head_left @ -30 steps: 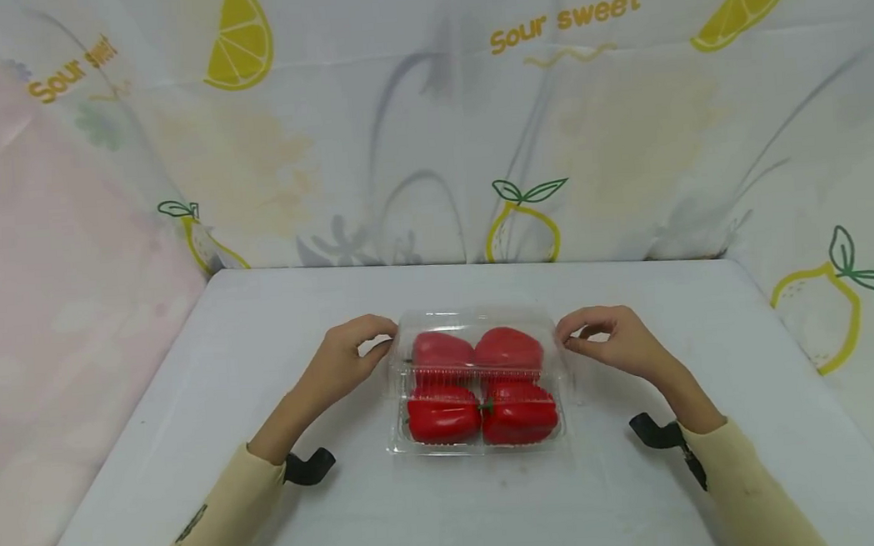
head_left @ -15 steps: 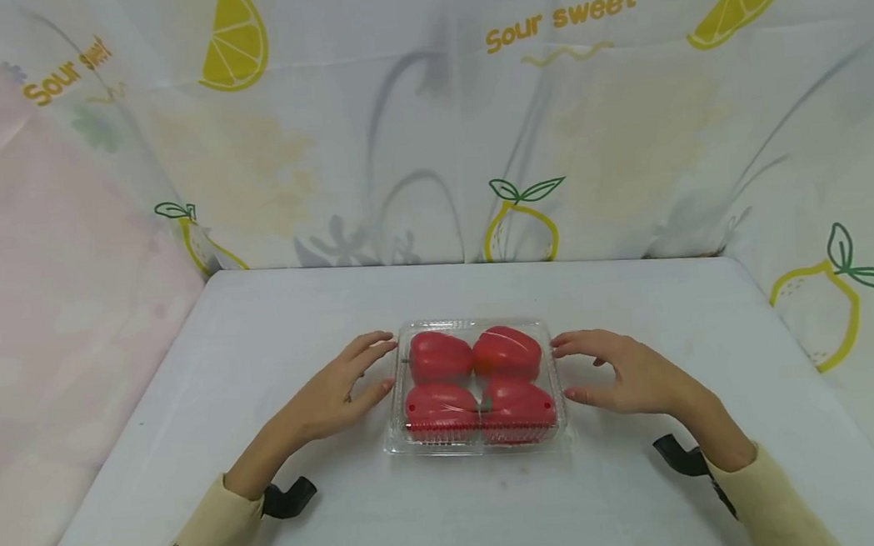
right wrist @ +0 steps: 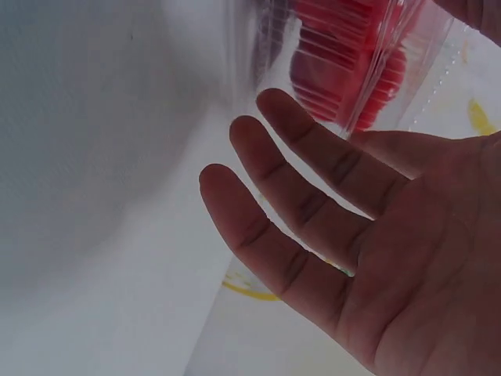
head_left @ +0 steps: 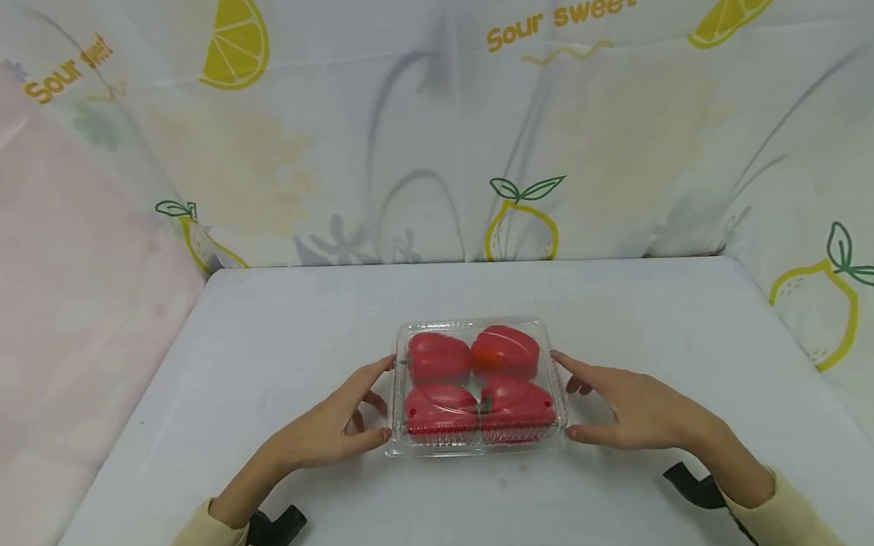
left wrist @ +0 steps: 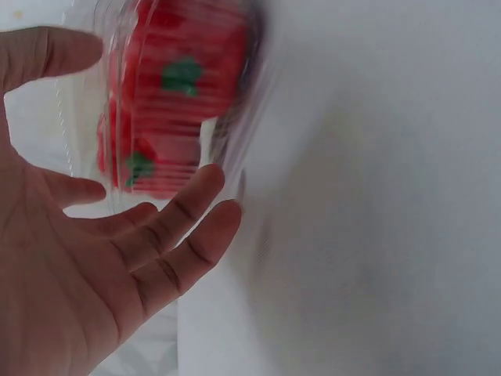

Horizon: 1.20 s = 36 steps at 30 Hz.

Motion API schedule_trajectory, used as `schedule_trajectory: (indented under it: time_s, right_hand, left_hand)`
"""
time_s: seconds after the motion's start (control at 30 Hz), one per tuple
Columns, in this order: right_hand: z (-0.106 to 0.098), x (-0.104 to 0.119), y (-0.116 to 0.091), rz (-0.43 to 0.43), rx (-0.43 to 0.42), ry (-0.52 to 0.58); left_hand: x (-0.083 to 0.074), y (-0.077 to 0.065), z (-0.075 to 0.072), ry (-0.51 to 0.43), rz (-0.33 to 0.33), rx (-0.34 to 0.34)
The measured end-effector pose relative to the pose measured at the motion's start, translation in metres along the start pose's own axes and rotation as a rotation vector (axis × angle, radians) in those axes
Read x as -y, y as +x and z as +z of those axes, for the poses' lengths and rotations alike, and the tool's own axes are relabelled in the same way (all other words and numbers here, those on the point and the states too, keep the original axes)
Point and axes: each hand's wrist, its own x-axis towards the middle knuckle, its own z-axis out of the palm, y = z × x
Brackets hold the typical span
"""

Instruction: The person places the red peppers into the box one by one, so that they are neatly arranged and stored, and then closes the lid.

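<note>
A clear plastic clamshell box (head_left: 435,452) sits on the white table with its lid down. Through the lid show several red bell peppers (head_left: 505,352), laid in two rows. My left hand (head_left: 319,435) is at the box's left side, index fingertip by the upper part and thumb near the front corner. Opposite it, my right hand (head_left: 633,407) has its fingertips right at the right side, thumb low near the front. In the left wrist view, the fingers (left wrist: 180,211) spread beside the ribbed wall, with green stem marks on the peppers behind it. The right wrist view shows extended fingers (right wrist: 301,200).
The white table (head_left: 319,313) stretches around the box to a patterned cloth backdrop (head_left: 428,123) with lemon prints. A pinkish cloth (head_left: 72,329) hangs on the left. Black wrist mounts (head_left: 276,529) stick out from both beige sleeves.
The lid, raised and held at its far edge by both hands a second ago, now lies down over the peppers. Both hands have let go and slid nearer along the sides, fingers spreading.
</note>
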Motion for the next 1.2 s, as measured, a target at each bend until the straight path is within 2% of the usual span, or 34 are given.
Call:
schedule_trajectory:
  time_s: [0.13, 0.3, 0.4, 0.53, 0.6, 0.73, 0.83, 1.03, 1.2]
  right_hand:
    - [0.004, 0.002, -0.001, -0.002, 0.009, 0.088]
    - [0.013, 0.001, -0.002, -0.082, 0.018, 0.306]
    - [0.019, 0.001, -0.001, -0.094, 0.076, 0.497]
    - [0.023, 0.001, -0.001, -0.090, 0.163, 0.746]
    - [0.025, 0.001, -0.001, -0.079, 0.187, 0.827]
    - [0.026, -0.001, -0.002, -0.075, 0.194, 0.881]
    - [0.026, -0.001, -0.002, -0.097, 0.173, 0.881]
    - [0.026, -0.001, -0.003, -0.135, 0.146, 0.891]
    - [0.026, -0.001, -0.003, -0.149, 0.137, 0.882]
  left_hand:
    - [-0.002, -0.002, 0.008, -0.013, -0.015, -0.028]
    - [-0.005, -0.002, 0.014, -0.086, -0.051, -0.010]
    - [-0.006, -0.003, 0.015, -0.208, -0.068, 0.044]
    - [-0.007, -0.005, 0.014, -0.417, -0.080, 0.125]
    - [-0.006, -0.005, 0.014, -0.491, -0.086, 0.157]
    - [-0.003, -0.006, 0.013, -0.580, -0.091, 0.204]
    - [0.000, -0.005, 0.012, -0.627, -0.057, 0.223]
    - [0.006, -0.003, 0.013, -0.682, 0.029, 0.248]
    - [0.008, -0.002, 0.012, -0.705, 0.045, 0.260]
